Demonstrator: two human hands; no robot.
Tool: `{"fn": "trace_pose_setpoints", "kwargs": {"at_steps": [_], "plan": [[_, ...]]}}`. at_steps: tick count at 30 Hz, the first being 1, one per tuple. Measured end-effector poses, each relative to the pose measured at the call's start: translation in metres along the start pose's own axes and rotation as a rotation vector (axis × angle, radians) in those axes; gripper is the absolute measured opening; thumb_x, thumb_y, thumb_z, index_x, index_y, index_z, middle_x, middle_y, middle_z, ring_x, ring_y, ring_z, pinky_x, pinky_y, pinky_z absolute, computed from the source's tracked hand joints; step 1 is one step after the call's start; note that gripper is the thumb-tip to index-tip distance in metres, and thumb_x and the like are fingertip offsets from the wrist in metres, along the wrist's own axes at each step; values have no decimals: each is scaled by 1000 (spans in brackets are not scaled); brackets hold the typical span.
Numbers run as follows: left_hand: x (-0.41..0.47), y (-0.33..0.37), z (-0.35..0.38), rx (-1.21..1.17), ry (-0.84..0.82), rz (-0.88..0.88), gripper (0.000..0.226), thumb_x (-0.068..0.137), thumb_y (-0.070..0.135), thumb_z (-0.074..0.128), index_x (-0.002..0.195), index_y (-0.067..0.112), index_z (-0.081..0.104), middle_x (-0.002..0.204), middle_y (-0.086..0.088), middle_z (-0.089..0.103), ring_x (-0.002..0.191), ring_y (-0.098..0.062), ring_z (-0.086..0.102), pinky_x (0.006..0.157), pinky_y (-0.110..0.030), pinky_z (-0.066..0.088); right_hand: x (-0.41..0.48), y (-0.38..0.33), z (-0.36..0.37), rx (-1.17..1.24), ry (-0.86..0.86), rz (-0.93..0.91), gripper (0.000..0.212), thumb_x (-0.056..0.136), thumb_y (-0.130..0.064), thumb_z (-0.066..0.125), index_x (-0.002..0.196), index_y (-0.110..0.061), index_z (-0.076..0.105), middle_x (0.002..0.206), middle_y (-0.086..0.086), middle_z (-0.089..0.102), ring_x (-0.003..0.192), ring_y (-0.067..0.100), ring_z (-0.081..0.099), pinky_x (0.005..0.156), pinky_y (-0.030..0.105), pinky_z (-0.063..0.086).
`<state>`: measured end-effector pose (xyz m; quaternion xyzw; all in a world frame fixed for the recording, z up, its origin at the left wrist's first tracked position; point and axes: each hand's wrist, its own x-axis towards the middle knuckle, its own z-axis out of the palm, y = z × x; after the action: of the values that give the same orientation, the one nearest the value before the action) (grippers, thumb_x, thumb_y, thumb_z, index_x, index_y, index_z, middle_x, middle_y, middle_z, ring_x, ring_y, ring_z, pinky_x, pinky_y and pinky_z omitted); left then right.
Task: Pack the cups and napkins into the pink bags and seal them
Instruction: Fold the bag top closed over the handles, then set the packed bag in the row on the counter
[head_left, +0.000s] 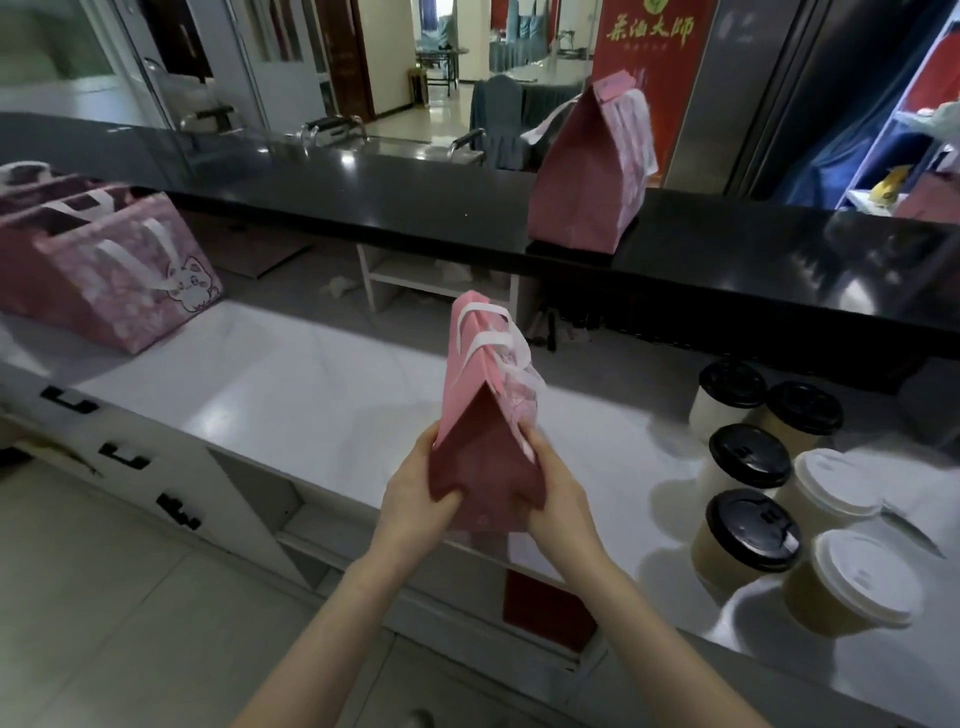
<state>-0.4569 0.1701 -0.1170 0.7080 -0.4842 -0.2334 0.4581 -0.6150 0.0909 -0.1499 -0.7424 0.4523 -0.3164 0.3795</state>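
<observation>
Both my hands, L (415, 499) & R (558, 499), grip the bag (483, 441) by its base over the counter (291, 395), w/ six lidded cups (779, 499) at right.

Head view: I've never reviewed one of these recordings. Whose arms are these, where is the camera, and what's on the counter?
No machine here: a person wears a camera on the head, looking down at their own arms. The left hand and right hand grip a folded pink bag above the white counter. Six lidded cups sit at right, four with black lids and two with white lids. More open pink bags stand at left; a closed bag stands on the black ledge.
</observation>
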Motion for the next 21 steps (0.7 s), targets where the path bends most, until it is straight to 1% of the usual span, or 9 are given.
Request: {"fn": "trace_pose_setpoints", "kwargs": {"at_steps": [1,4,7,10,13,15,18,20,21], "plan": [[3,-1,-8,6,35,14,74,72,12,65,136,38,40,113,11,63,103,-13,61,86,-28,50,5,-8,6,23,-5,-5,89,77,-16,65,131,-72,21,131,-16,53,112,7,56,78,8,44],[19,-5,-38,6,115,62,75,74,5,66,140,29,40,121,5,62,109,-14,59,93,-35,51,26,-33,24,68,-6,-22,82,74,-25,58,132,-70,22,125,-13,56,107,6,58,77,9,45],[49,0,-68,-25,172,138,74,75,3,68,137,32,42,117,11,62,105,-1,58,91,-28,51,56,-61,35,86,32,-75,80,72,-29,55,135,-67,23,120,-12,59,105,5,58,74,6,42],[90,8,-99,-60,207,216,73,74,0,68,136,31,45,117,11,62,105,1,58,90,-23,50,96,-92,40,122,70,-130,83,74,-19,59,133,-69,26,117,-15,60,100,-3,59,69,6,45],[139,16,-130,-88,229,290,74,74,-1,69,134,37,46,115,14,63,104,3,59,85,-15,49,141,-127,45,148,130,-197,87,78,-6,63,131,-68,31,116,-20,60,98,-15,56,67,1,44],[174,19,-151,-113,229,353,77,73,-2,68,131,42,46,114,16,63,103,5,58,81,-8,46,172,-148,51,154,175,-245,88,79,-2,67,133,-64,34,113,-16,61,97,-12,58,69,2,44],[226,20,-175,-154,171,419,76,73,-3,69,130,42,47,113,14,65,103,0,60,83,-12,48,213,-172,60,131,261,-278,91,80,4,66,131,-64,34,116,-16,61,101,-10,58,74,3,44],[258,18,-183,-169,111,443,72,75,-2,70,131,39,49,112,11,66,102,-4,62,84,-19,51,236,-180,66,149,301,-263,87,84,2,65,127,-67,36,118,-16,60,101,-12,58,73,2,44],[273,17,-185,-169,84,453,71,75,0,70,130,39,49,111,11,66,102,-5,63,84,-21,51,245,-182,69,149,322,-246,85,85,0,63,127,-68,36,119,-14,61,102,-9,59,73,4,46]]}}
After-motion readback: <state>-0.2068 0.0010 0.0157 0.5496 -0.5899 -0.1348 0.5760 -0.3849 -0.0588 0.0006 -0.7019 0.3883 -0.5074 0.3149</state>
